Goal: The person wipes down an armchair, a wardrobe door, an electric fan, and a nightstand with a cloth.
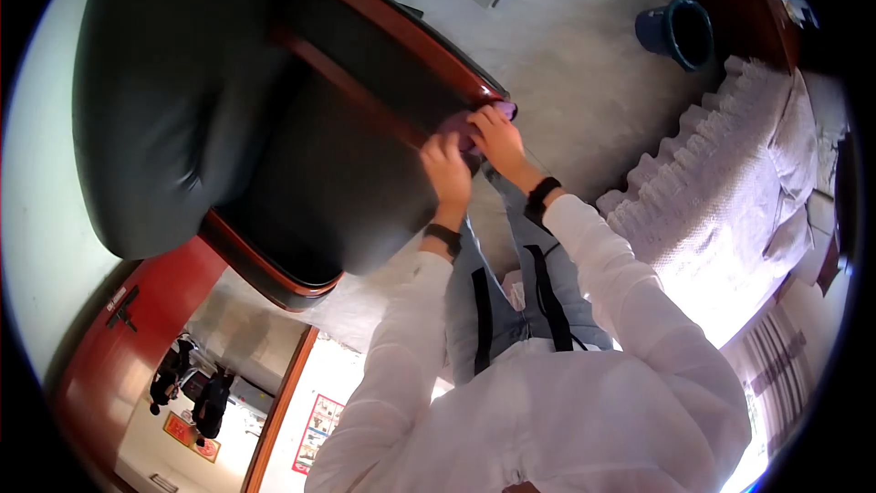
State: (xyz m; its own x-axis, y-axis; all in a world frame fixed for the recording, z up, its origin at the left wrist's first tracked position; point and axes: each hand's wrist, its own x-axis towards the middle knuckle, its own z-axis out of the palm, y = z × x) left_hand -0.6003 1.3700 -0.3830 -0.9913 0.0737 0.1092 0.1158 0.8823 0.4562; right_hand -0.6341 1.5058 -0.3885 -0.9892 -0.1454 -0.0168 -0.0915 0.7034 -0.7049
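Observation:
A purple cloth (460,127) is bunched at the front end of a glossy red-brown wooden armrest on a black leather armchair (301,155). My left hand (445,167) presses on the cloth's near side, its fingers curled around it. Just to the right, my right hand (498,140) grips the cloth at the armrest's tip, with a bit of purple showing beyond the fingers. The two hands are close together, and part of the cloth is hidden beneath them. Dark bands circle both wrists.
A dark blue bucket (675,33) stands on the grey floor at upper right. A bed or seat with a ruffled white cover (703,183) lies to the right. At lower left are a red door (137,338) and a doorway with people beyond.

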